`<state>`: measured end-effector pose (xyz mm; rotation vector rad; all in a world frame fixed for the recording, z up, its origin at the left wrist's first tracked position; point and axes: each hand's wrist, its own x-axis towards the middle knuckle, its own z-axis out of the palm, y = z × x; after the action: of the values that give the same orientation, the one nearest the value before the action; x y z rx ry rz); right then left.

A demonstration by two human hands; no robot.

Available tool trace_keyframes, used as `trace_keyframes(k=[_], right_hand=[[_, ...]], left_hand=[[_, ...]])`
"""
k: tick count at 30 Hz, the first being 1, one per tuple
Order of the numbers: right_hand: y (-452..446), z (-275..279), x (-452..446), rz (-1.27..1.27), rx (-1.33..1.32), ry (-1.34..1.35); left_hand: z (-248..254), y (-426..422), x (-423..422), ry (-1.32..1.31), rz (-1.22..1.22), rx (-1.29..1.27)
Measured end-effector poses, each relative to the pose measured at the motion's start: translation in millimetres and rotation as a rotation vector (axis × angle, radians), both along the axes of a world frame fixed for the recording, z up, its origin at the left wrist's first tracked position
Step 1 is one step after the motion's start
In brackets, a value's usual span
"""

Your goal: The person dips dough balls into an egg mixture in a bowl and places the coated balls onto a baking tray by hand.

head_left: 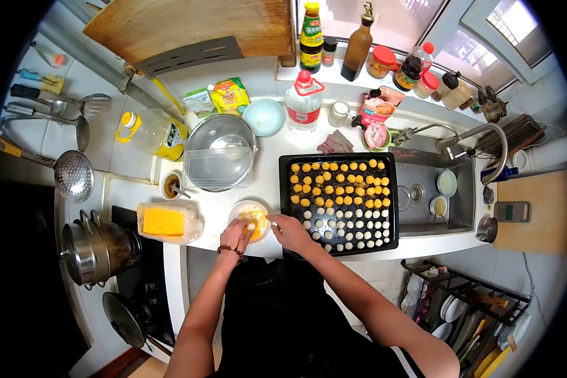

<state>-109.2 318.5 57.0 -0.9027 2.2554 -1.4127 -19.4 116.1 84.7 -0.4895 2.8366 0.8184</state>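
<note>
A white bowl point(238, 211) with orange-yellow stuff in it stands at the front edge of the counter. My left hand point(235, 235), with a beaded bracelet at the wrist, reaches over the bowl, fingers closed together; a small whitish spot shows at the fingertips. At the bowl's right rim is my right hand point(288, 232), its fingers curled in a pinch; what they hold is too small to make out. To the right lies a black baking tray point(337, 157) with rows of small balls. The far rows are orange balls point(339, 190), the near rows white balls point(348, 225).
Left of the bowl are a plastic-wrapped orange block point(164, 222), a small cup point(170, 186) and a steel basin point(217, 145) with a clear lid point(218, 169). A large bottle point(303, 104) stands behind the tray. The sink point(416, 170) is to the right, the stove point(148, 277) to the left.
</note>
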Motion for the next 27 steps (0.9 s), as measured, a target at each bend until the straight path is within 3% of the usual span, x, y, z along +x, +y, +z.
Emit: trace_keyframes(k=[2, 6, 8, 12, 15, 16, 19, 21, 23, 27], right_hand=[[-12.3, 3.9, 9.7, -0.004, -0.020, -0.024], [-41.3, 3.8, 24.7, 0.003, 0.047, -0.002], [-56.0, 6.0, 26.6, -0.012, 0.153, 0.001], [-83.3, 16.9, 33.4, -0.068, 0.374, -0.062], [-100.4, -6.5, 43.9, -0.099, 0.513, -0.080], [-104.3, -10.0, 45.9, -0.070, 0.532, -0.040], [-119.6, -20.1, 45.9, -0.086, 0.631, -0.074], [-121.8, -21.3, 48.2, -0.111, 0.503, -0.007], [-125.5, -20.1, 54.4, -0.119, 0.563, -0.062], [-142.7, -16.1, 52.0, 0.014, 0.589, 0.063]], left_hand=[[-0.6, -11.4, 7.5, -0.135, -0.084, -0.030], [-18.6, -38.9, 13.1, -0.107, -0.122, 0.021], [-24.4, -56.1, 14.9, 0.094, 0.040, 0.025], [-81.4, -86.5, 14.3, 0.016, 0.095, 0.113], [-104.3, -90.5, 4.5, -0.435, 0.484, 1.050], [-117.9, -90.2, 6.1, -0.445, 0.534, 1.175], [-130.8, -91.5, 9.3, -0.466, 0.504, 1.154], [-110.3, -93.3, 10.0, -0.497, 0.417, 0.927], [-127.0, -98.3, 12.1, -0.486, 0.481, 1.126], [-94.2, -98.5, 14.0, -0.474, 0.440, 1.024]])
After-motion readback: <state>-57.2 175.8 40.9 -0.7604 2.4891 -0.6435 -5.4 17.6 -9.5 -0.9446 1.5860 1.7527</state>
